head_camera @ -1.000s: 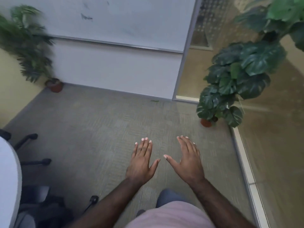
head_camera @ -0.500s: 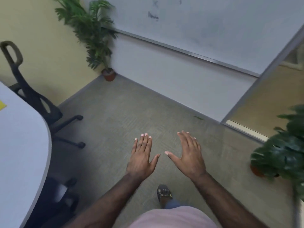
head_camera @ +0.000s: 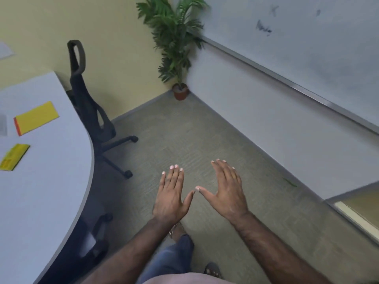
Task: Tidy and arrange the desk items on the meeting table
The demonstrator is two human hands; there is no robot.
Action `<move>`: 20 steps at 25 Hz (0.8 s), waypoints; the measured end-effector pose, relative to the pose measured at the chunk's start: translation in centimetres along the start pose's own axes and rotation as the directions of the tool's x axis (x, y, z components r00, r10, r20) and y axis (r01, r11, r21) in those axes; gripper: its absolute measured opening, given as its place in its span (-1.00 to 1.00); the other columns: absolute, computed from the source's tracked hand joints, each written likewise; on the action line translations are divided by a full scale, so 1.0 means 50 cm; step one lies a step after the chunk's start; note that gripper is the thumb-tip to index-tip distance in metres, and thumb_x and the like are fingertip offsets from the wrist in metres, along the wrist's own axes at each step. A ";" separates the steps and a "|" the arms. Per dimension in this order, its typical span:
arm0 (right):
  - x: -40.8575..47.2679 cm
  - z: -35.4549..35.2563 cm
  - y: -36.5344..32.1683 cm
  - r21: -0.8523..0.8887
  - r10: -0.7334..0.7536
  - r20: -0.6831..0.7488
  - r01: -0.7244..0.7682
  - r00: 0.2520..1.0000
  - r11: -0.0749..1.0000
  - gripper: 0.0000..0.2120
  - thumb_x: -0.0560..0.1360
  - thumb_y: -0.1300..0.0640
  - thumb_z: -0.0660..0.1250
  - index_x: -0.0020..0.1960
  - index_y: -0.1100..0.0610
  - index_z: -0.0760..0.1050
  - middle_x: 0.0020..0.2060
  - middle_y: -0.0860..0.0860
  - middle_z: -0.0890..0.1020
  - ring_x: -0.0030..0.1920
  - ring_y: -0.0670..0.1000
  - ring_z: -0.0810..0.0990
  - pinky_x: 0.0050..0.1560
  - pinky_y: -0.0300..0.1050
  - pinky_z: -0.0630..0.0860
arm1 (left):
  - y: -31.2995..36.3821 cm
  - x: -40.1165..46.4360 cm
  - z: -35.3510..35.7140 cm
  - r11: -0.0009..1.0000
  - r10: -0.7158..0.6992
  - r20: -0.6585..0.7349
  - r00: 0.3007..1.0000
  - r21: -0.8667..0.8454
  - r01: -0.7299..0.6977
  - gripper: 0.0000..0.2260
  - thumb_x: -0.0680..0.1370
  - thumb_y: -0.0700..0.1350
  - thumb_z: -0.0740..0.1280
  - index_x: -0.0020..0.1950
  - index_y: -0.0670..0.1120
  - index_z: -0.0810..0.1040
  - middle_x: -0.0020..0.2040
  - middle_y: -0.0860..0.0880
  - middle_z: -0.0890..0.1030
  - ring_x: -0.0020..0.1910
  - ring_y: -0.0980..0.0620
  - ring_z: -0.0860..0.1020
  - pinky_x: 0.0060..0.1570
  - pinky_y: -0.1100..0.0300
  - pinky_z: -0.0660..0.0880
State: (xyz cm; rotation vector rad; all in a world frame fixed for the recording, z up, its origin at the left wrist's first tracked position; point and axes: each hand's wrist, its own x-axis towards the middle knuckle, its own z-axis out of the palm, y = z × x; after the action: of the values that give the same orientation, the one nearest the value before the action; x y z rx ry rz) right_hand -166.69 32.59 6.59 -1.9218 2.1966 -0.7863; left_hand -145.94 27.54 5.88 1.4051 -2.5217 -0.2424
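Note:
The grey meeting table [head_camera: 47, 193] fills the left side of the head view, its rounded edge toward me. On it lie a yellow notepad with a red spine [head_camera: 36, 117] and, nearer the left edge, a smaller yellow pad [head_camera: 14, 157]. A grey sheet shows at the far left edge, cut off. My left hand [head_camera: 171, 198] and my right hand [head_camera: 225, 191] hover flat, palms down, over the carpet to the right of the table. Both hold nothing, fingers extended, thumbs almost touching.
A black office chair [head_camera: 90, 111] stands at the table's far right side, its wheeled base on the carpet. A potted palm [head_camera: 176, 48] fills the corner. A whiteboard [head_camera: 297, 37] hangs on the right wall. My legs and feet show below.
The view has swung to the left: the large-leaf plant left the frame, and the table with its yellow pads and the chair came in. Both hands kept their flat pose.

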 end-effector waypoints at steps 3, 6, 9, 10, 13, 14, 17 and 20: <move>0.159 0.082 -0.032 0.024 -0.053 0.039 0.052 0.998 0.998 -0.10 0.51 -0.48 0.31 0.63 0.06 0.27 0.61 0.07 0.38 0.64 0.10 0.30 0.63 0.22 0.25 | -0.115 0.109 -0.005 0.995 -0.103 -0.030 0.994 -0.012 0.103 -0.28 0.68 0.22 0.24 0.66 -0.23 0.20 0.69 -0.18 0.17 0.71 -0.10 0.02 0.68 -0.15 0.01; 0.262 0.125 -0.066 0.049 -0.083 0.052 0.081 0.995 0.996 -0.11 0.51 -0.50 0.28 0.62 0.04 0.28 0.59 0.05 0.40 0.63 0.08 0.32 0.62 0.22 0.27 | -0.196 0.169 -0.019 0.986 -0.166 -0.062 0.984 -0.026 0.165 -0.28 0.68 0.21 0.23 0.67 -0.23 0.18 0.69 -0.17 0.15 0.71 -0.08 0.00 0.68 -0.13 -0.01; 0.353 0.164 -0.097 0.062 -0.150 0.062 0.146 0.987 0.987 -0.12 0.52 -0.52 0.26 0.62 0.03 0.28 0.59 0.02 0.40 0.63 0.05 0.31 0.62 0.22 0.28 | -0.264 0.215 -0.037 0.979 -0.204 -0.071 0.976 -0.024 0.203 -0.28 0.68 0.22 0.23 0.67 -0.22 0.16 0.70 -0.16 0.14 0.71 -0.07 -0.02 0.68 -0.10 -0.05; 0.390 0.177 -0.109 0.061 -0.166 0.065 0.163 0.984 0.985 -0.13 0.52 -0.51 0.28 0.62 0.03 0.28 0.59 0.03 0.40 0.63 0.05 0.32 0.61 0.22 0.28 | -0.290 0.233 -0.041 0.975 -0.223 -0.087 0.971 -0.012 0.223 -0.28 0.68 0.22 0.23 0.67 -0.22 0.16 0.70 -0.16 0.13 0.71 -0.06 -0.02 0.68 -0.10 -0.05; 0.484 0.219 -0.148 0.084 -0.231 0.102 0.223 0.968 0.971 -0.14 0.52 -0.48 0.33 0.60 0.05 0.31 0.58 0.05 0.42 0.63 0.07 0.33 0.61 0.23 0.29 | -0.355 0.274 -0.056 0.946 -0.323 -0.093 0.942 -0.011 0.324 -0.28 0.69 0.22 0.22 0.68 -0.22 0.15 0.70 -0.16 0.13 0.71 -0.06 -0.02 0.68 -0.12 -0.02; 0.510 0.233 -0.160 0.098 -0.257 0.108 0.247 0.960 0.964 -0.14 0.52 -0.47 0.33 0.60 0.06 0.31 0.58 0.05 0.42 0.63 0.07 0.33 0.61 0.23 0.29 | -0.373 0.284 -0.058 0.939 -0.341 -0.108 0.934 -0.003 0.343 -0.28 0.68 0.21 0.23 0.67 -0.22 0.16 0.70 -0.16 0.14 0.71 -0.07 0.00 0.68 -0.13 -0.01; 0.609 0.284 -0.199 0.130 -0.331 0.141 0.315 0.933 0.940 -0.14 0.52 -0.47 0.32 0.60 0.07 0.32 0.58 0.05 0.42 0.62 0.08 0.34 0.61 0.22 0.28 | -0.436 0.326 -0.060 0.913 -0.400 -0.160 0.902 0.012 0.407 -0.29 0.66 0.20 0.27 0.65 -0.24 0.23 0.67 -0.19 0.22 0.70 -0.10 0.09 0.66 -0.15 0.05; 0.710 0.340 -0.234 0.168 -0.411 0.174 0.384 0.895 0.908 -0.14 0.52 -0.48 0.32 0.60 0.06 0.32 0.58 0.05 0.42 0.62 0.08 0.34 0.62 0.22 0.27 | -0.501 0.373 -0.062 0.867 -0.483 -0.187 0.855 0.034 0.497 -0.29 0.65 0.21 0.26 0.64 -0.24 0.25 0.66 -0.18 0.24 0.70 -0.10 0.11 0.64 -0.18 0.09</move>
State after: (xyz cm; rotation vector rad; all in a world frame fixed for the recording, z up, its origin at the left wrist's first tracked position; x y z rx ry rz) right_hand -155.85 -7.00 5.92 -2.3013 1.6118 -0.7184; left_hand -134.14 -1.52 4.72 1.9955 -2.0140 -0.0987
